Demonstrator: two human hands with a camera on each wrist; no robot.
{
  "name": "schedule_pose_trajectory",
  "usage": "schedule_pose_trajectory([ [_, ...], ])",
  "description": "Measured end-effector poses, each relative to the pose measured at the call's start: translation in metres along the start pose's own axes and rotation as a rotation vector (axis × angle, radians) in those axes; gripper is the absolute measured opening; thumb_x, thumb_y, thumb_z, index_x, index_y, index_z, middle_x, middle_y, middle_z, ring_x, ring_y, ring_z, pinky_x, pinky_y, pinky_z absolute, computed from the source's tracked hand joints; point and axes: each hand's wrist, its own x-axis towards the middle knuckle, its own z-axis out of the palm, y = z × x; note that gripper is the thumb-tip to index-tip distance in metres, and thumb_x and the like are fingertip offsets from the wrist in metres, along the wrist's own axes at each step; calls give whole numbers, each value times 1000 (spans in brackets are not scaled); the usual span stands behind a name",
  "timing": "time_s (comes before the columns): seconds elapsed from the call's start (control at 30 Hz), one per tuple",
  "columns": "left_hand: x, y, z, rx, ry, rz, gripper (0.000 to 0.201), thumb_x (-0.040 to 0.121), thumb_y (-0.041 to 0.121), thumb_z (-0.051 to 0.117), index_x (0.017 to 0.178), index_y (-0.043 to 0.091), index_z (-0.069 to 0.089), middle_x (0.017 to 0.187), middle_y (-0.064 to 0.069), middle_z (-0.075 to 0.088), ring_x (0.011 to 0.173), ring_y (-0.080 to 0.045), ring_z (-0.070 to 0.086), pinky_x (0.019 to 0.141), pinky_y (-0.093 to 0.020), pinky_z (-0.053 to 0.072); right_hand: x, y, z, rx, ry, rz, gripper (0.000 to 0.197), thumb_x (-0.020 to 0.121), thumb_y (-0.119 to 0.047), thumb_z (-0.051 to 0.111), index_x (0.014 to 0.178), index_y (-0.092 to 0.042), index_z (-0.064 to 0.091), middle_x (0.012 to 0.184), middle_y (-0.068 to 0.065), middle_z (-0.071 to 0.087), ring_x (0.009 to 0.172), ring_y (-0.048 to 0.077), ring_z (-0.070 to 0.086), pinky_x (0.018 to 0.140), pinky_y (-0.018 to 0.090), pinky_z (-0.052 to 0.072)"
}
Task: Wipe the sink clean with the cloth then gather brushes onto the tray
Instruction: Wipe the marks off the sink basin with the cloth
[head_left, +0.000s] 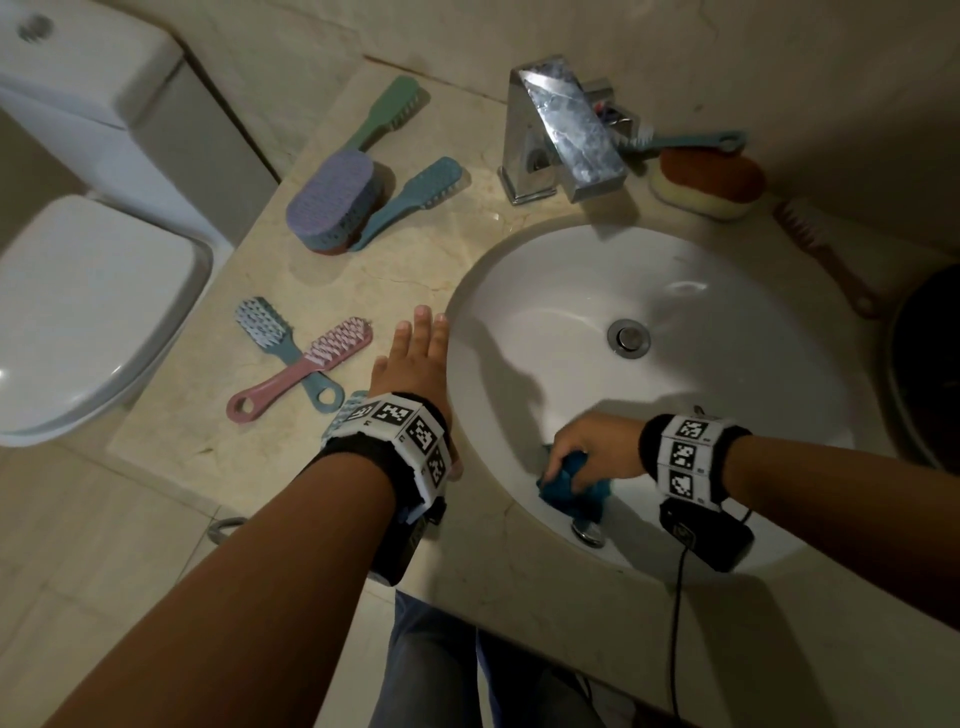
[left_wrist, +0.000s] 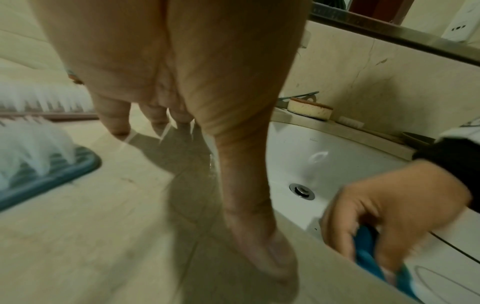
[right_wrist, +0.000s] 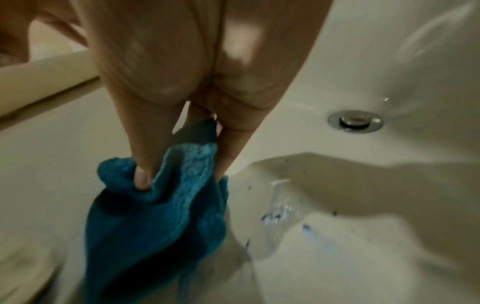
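Observation:
My right hand grips a crumpled blue cloth against the near wall of the white sink, close to the overflow hole. In the right wrist view its fingers pinch the cloth, and dark specks dot the wet basin. My left hand lies flat on the counter at the sink's left rim, fingers straight. Several brushes lie on the counter: a pink brush crossed over a blue one, a purple scrub brush, a teal brush and a green brush.
A chrome tap stands behind the sink, with a sponge and a slim teal brush to its right. A brown brush lies along the right rim, next to a dark round object. A toilet is at the left.

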Motion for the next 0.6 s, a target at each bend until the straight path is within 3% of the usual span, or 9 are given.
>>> schedule_pose_trajectory([
  [0.1, 0, 0, 0, 6, -6, 3, 155, 49, 35, 92, 144, 13, -28, 154, -6, -30, 146, -26, -16, 121, -43, 11, 3, 13, -28, 92, 279, 33, 33, 79, -6, 69, 109, -21, 68, 102, -9, 59, 100, 10, 54, 93, 22, 42],
  [0.17, -1, 0, 0, 5, -3, 5, 156, 47, 35, 92, 145, 13, -27, 154, -6, -30, 146, -26, -16, 121, -43, 11, 10, 21, -45, 120, 524, 39, 34, 79, 3, 65, 109, -11, 68, 108, 5, 64, 105, 20, 57, 90, 21, 41],
  [0.23, -1, 0, 0, 0, 9, 4, 152, 50, 34, 92, 145, 13, -26, 154, -6, -29, 146, -26, -15, 120, -43, 11, 20, 32, -50, 99, 634, 81, 32, 79, 8, 61, 109, -4, 66, 115, 14, 64, 110, 28, 58, 91, 20, 39],
  [0.33, -1, 0, 1, -6, 13, 6, 149, 53, 32, 91, 145, 13, -25, 154, -5, -29, 146, -25, -15, 121, -43, 11, 35, 41, -39, 152, 569, 162, 33, 79, 11, 59, 106, -7, 68, 120, 17, 62, 117, 33, 55, 105, 29, 37],
  [0.37, -2, 0, 1, 0, 7, 4, 152, 51, 33, 91, 145, 13, -26, 154, -5, -29, 146, -25, -16, 121, -43, 10, 38, 38, -32, 132, 542, 154, 34, 79, 9, 60, 107, -7, 68, 119, 16, 63, 116, 32, 56, 106, 25, 36],
  [0.47, -1, 0, 0, 0, 5, 3, 152, 51, 33, 91, 145, 12, -26, 154, -5, -29, 146, -25, -16, 121, -43, 10, 37, 15, -10, 15, 465, 50, 37, 80, -2, 65, 114, -14, 68, 117, 7, 65, 111, 22, 57, 90, 5, 26],
  [0.53, -1, -1, 0, -3, 11, 5, 149, 54, 33, 90, 146, 12, -25, 154, -6, -29, 146, -25, -16, 121, -43, 10, 34, 4, 3, -14, 378, -39, 38, 79, -2, 65, 114, -17, 68, 117, 8, 64, 110, 23, 57, 88, 5, 27],
  [0.6, -2, -2, 0, 0, 14, 8, 150, 52, 34, 91, 145, 13, -25, 155, -5, -28, 146, -25, -15, 121, -42, 10, 32, 11, -2, -38, 346, -18, 37, 79, -1, 64, 112, -17, 69, 118, 7, 64, 111, 23, 57, 91, 11, 32],
])
